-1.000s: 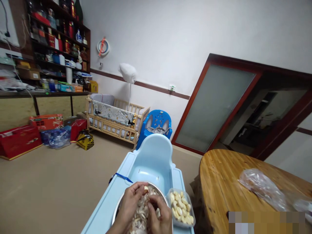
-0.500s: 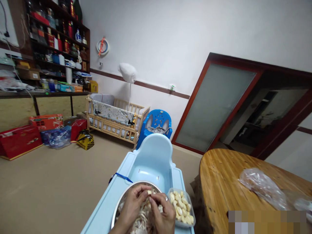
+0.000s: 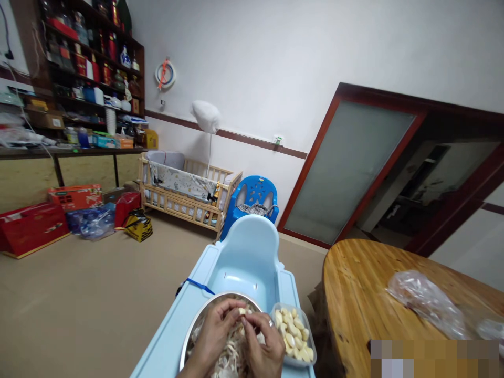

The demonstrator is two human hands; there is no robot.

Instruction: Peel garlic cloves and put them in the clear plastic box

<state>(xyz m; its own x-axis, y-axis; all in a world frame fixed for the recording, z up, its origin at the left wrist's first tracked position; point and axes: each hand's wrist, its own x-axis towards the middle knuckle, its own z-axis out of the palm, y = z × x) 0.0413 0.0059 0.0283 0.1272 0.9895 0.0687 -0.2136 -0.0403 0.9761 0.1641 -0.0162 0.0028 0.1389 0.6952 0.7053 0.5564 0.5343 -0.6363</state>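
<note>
Two bare hands worked close together over a round steel bowl [image 3: 196, 323], and between them was one small garlic clove [image 3: 242, 311]. The left hand [image 3: 214, 336] and the right hand [image 3: 265, 349] were both curled inward, and their fingertips [image 3: 252, 318] were pressed together, pinching the clove from two sides. The thumbs were partly hidden, so I cannot tell exactly which fingers touched it. A metal ring [image 3: 271, 323] was on one finger of the right hand. The clove was just above the bowl, over a heap of dry garlic skins [image 3: 232, 357]. Just beside the bowl stood a clear plastic box [image 3: 312, 344] with many peeled cloves [image 3: 293, 333] in it. It seemed to me that a clove was light, firm but easy to bruise, and a little slippery once its skin was off, while the skins were thin and brittle and could cling to the fingers. The best hold was probably at the two ends of the clove, with soft pressure from the fingertips. The bowl and box rested on a light-blue plastic baby seat [image 3: 244, 262], and a wooden table [image 3: 362, 283] with a plastic bag [image 3: 427, 299] on it stood to the right.
</note>
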